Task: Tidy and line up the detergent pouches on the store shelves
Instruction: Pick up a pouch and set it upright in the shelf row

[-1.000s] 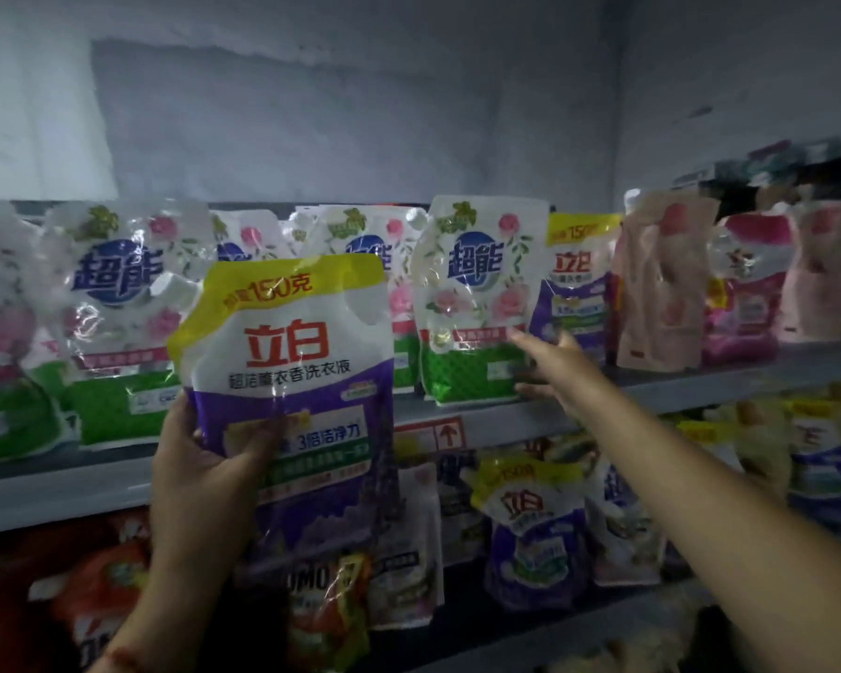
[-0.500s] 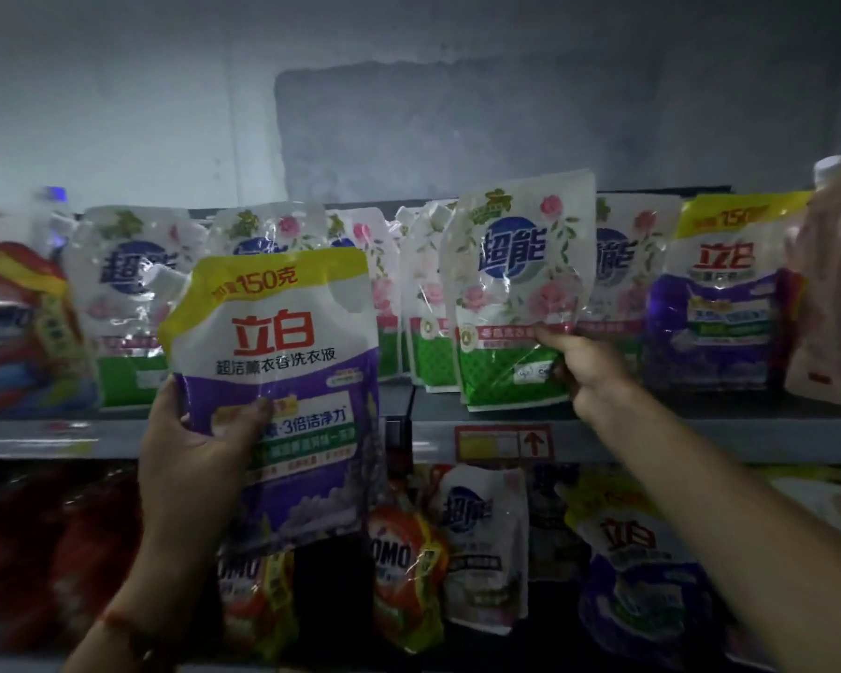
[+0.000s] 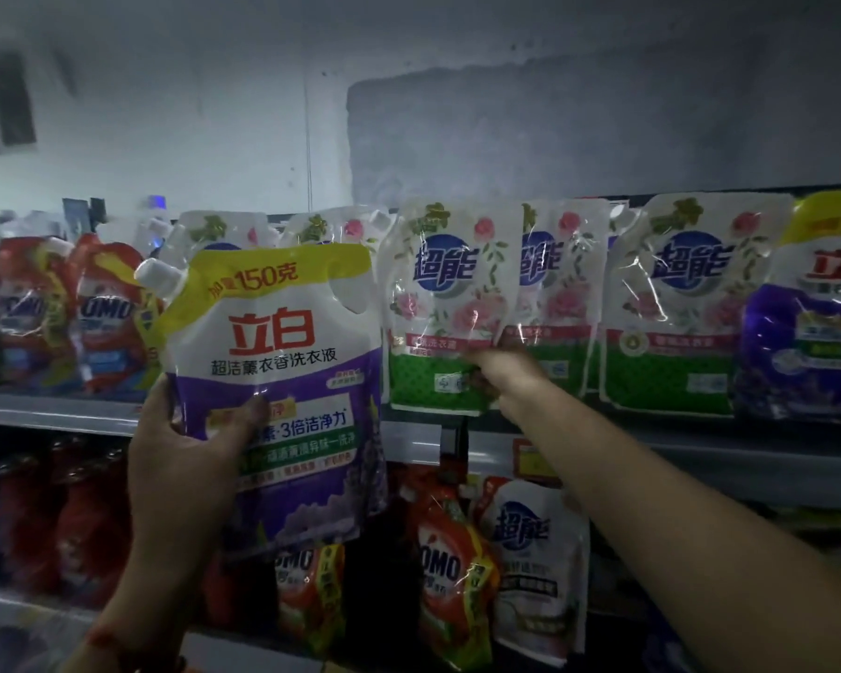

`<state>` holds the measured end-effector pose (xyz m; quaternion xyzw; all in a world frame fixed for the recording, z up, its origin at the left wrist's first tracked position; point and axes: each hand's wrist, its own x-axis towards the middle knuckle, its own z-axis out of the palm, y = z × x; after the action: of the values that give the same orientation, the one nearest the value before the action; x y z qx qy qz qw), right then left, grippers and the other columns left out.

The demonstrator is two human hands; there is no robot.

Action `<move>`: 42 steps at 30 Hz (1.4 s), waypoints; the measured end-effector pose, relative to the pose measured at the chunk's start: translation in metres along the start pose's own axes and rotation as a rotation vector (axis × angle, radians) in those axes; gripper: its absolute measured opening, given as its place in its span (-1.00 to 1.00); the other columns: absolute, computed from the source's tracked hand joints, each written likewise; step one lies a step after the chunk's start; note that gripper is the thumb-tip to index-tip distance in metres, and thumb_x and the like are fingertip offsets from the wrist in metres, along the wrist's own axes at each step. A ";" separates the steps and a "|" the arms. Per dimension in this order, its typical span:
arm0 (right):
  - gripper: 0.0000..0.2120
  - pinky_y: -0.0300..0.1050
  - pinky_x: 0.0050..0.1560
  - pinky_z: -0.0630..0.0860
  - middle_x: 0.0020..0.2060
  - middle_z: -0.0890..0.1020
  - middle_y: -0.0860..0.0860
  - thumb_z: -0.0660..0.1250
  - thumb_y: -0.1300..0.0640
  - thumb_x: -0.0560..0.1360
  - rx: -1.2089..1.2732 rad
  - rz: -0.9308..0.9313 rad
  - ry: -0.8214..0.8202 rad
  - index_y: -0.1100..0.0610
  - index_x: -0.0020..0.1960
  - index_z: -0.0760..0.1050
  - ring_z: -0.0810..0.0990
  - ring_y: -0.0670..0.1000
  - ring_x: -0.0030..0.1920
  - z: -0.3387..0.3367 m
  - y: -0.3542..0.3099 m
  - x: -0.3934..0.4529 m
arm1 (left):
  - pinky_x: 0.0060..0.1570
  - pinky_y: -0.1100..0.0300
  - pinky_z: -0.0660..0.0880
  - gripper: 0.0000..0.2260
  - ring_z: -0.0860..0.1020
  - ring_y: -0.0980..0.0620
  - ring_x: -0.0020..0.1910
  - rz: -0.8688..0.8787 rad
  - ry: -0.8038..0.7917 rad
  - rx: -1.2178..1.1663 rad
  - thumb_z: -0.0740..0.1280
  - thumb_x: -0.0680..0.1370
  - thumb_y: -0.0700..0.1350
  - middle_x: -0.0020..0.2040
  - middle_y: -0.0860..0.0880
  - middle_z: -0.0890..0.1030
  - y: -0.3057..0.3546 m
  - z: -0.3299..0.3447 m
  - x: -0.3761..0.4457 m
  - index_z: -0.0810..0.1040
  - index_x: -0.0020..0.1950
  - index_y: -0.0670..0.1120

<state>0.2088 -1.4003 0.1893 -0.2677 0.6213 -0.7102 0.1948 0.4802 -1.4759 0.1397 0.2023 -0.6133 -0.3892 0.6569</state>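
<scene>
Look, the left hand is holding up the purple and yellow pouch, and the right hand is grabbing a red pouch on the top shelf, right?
Not quite. The head view shows the right hand gripping a white and green pouch with pink roses, not a red one. The rest is right: the left hand holds up the purple and yellow pouch, and the rose pouch is on the top shelf.

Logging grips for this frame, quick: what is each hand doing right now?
Left hand: holds the purple pouch.
Right hand: grips the green rose pouch on the shelf.

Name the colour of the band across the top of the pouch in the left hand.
Yellow band, clearest in the head view.
</scene>
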 end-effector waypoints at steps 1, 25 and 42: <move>-0.89 -0.11 -0.07 0.56 -0.13 0.62 0.01 0.41 0.18 0.51 -0.024 -0.004 -0.002 0.08 0.02 0.55 0.58 0.04 -0.08 -0.001 0.000 0.000 | -0.25 0.22 0.55 -0.64 0.66 0.18 -0.16 -0.001 0.000 0.006 0.50 0.47 -0.13 -0.03 0.04 0.66 0.000 0.000 -0.001 0.51 0.21 0.04; -0.76 0.05 -0.23 0.67 -0.08 0.72 0.10 0.28 -0.03 0.60 0.221 -0.188 0.315 0.10 0.13 0.55 0.72 0.08 -0.21 -0.128 -0.052 -0.087 | -0.30 0.10 0.59 -0.62 0.67 -0.03 -0.24 -0.052 -0.547 -0.419 0.07 0.68 0.11 -0.18 -0.08 0.68 0.040 0.186 -0.038 0.52 0.13 -0.14; -0.82 -0.10 -0.06 0.55 -0.10 0.68 0.07 0.31 0.05 0.57 -0.550 -0.385 0.589 0.14 0.00 0.60 0.67 0.12 -0.05 -0.369 -0.152 -0.031 | -0.30 0.13 0.65 -0.80 0.69 0.00 -0.26 -0.455 -0.802 -0.590 0.30 0.64 -0.10 -0.11 -0.15 0.71 0.105 0.412 -0.081 0.59 0.11 -0.21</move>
<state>0.0117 -1.0713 0.3032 -0.2065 0.7549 -0.5879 -0.2044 0.1154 -1.2627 0.2333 -0.0273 -0.6211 -0.7237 0.2994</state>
